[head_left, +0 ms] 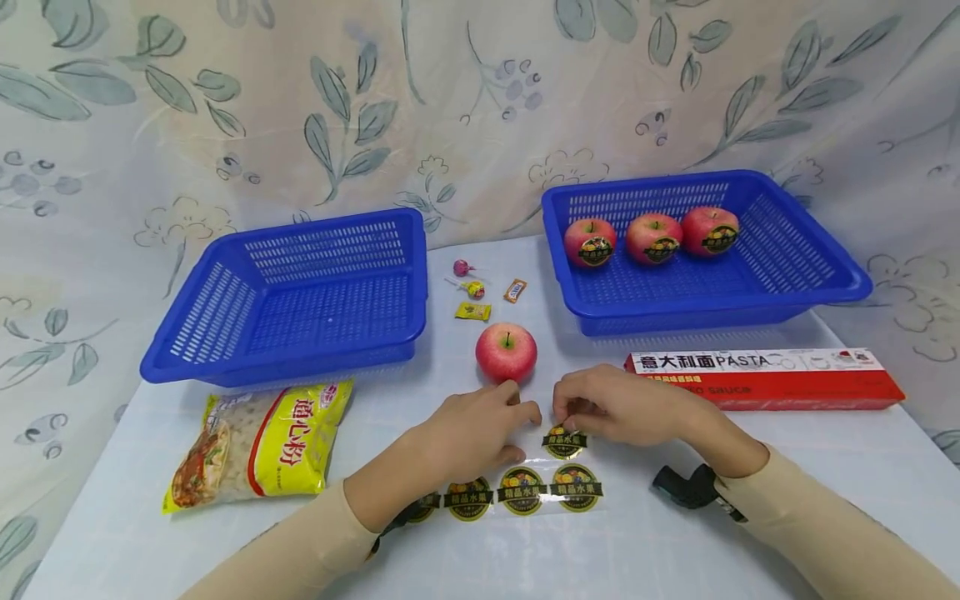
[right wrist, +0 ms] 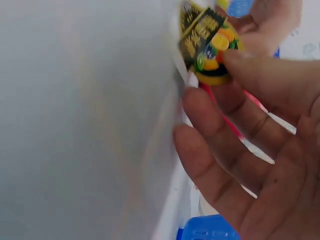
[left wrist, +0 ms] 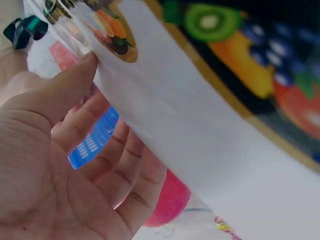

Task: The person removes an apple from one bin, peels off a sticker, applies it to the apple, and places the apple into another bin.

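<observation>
My right hand (head_left: pixel 617 402) pinches a round black-and-gold fruit sticker (head_left: pixel 564 442) between thumb and forefinger, above the clear sticker sheet (head_left: pixel 537 515). In the right wrist view the sticker (right wrist: pixel 207 42) is bent up, its lower edge at the thumb and its printed fruit showing. At the sheet's left part is my left hand (head_left: pixel 468 427), its thumb (left wrist: pixel 82 72) at the sheet's edge and the fingertips hidden behind it. Several more stickers (head_left: pixel 522 490) lie in a row on the sheet. A bare red apple (head_left: pixel 506 353) stands just beyond both hands.
A blue basket (head_left: pixel 720 307) at back right holds three stickered apples (head_left: pixel 654 238). Another blue basket (head_left: pixel 330 352) stands at left, above a yellow pasta bag (head_left: pixel 292 442). A red pasta box (head_left: pixel 787 387) lies at right. Small candies (head_left: pixel 473 311) lie between the baskets.
</observation>
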A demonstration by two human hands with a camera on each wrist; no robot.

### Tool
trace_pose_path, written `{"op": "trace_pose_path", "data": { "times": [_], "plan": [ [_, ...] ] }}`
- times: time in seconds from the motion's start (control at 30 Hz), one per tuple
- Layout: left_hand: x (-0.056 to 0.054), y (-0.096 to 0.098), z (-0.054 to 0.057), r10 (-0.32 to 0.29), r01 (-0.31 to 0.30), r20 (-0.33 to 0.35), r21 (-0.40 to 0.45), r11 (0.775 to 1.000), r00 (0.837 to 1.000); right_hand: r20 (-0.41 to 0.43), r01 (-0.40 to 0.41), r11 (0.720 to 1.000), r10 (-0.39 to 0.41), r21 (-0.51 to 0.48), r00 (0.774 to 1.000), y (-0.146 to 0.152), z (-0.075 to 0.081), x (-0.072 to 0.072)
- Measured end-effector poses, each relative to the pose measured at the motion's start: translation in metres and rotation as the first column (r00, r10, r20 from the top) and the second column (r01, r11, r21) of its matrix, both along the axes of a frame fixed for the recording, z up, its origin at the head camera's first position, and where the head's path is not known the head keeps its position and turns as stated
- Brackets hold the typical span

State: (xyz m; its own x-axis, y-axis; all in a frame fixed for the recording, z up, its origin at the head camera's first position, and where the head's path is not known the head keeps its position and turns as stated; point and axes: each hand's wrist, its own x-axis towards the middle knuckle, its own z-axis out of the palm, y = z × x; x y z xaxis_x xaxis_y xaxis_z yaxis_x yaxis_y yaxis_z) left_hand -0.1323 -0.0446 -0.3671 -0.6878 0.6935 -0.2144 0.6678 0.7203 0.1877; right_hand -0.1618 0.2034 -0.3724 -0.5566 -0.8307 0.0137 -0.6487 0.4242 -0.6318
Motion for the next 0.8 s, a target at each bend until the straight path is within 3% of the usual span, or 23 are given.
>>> {"op": "trace_pose_path", "data": {
  "times": [0.2,0.33,0.4,0.53,0.67,0.8],
  "plan": [
    [0.001,-0.008,0.001,-0.005,0.005,0.002,0.001,1.000,1.000,0.062,0.012,0.998,-0.009,-0.055,0.998,0.001,0.009,-0.003],
    [-0.003,-0.022,0.002,0.009,-0.021,0.086,0.134,0.991,0.996,0.066,0.018,0.997,-0.013,-0.081,0.998,-0.005,0.012,-0.005],
    [-0.005,-0.028,0.004,0.011,-0.049,0.147,0.258,0.965,0.989,0.056,0.011,0.996,-0.006,-0.093,0.998,-0.009,0.013,-0.006],
    [-0.008,-0.033,0.007,-0.038,-0.062,0.195,0.481,0.874,0.980,0.010,-0.002,0.994,0.004,-0.112,1.000,-0.017,0.014,-0.008],
    [-0.010,-0.032,0.006,-0.025,-0.054,0.132,0.559,0.828,0.991,0.002,0.010,0.994,-0.010,-0.112,1.000,-0.023,0.015,-0.010],
    [-0.010,-0.034,0.004,0.072,-0.114,0.095,0.584,0.804,0.993,-0.056,0.050,0.988,-0.059,-0.148,0.997,-0.029,0.014,-0.012]
  ]
}}
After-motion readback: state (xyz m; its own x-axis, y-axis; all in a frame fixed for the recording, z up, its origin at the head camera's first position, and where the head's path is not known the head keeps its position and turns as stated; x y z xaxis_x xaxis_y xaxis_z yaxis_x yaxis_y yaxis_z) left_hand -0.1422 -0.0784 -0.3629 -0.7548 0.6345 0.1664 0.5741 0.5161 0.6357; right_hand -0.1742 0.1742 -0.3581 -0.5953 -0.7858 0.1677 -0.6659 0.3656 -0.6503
